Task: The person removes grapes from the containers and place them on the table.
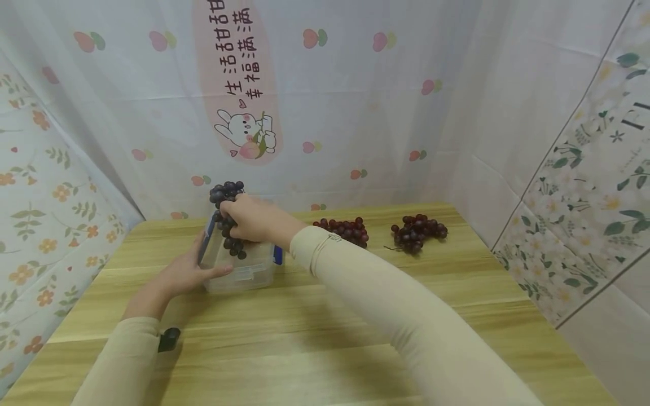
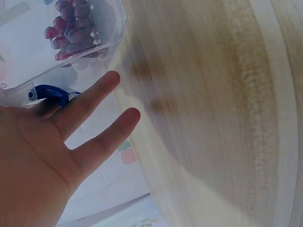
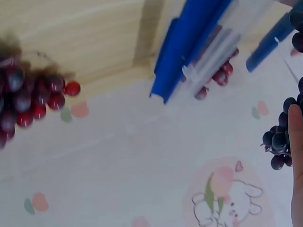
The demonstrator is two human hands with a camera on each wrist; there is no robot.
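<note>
In the head view my right hand (image 1: 256,217) grips a bunch of dark grapes (image 1: 233,246) above a clear plastic box (image 1: 238,282) with blue clips. The bunch hangs partly over the box's opening. At the box's left side is my left hand (image 1: 185,273), its thumb stretched along the near wall. The left wrist view shows the left hand (image 2: 52,146) beside a blue clip (image 2: 52,93), two fingers straight. Reddish grapes (image 2: 71,28) show through the box wall there. Only a strip of the right hand (image 3: 297,156) shows at the right wrist view's edge, against the dark grapes (image 3: 280,141).
Two bunches of red grapes, one nearer (image 1: 347,231) and one farther right (image 1: 417,232), lie on the wooden table (image 1: 304,344) right of the box. A patterned curtain (image 1: 355,113) stands along the table's back edge. A small black object (image 1: 169,339) shows by the left sleeve.
</note>
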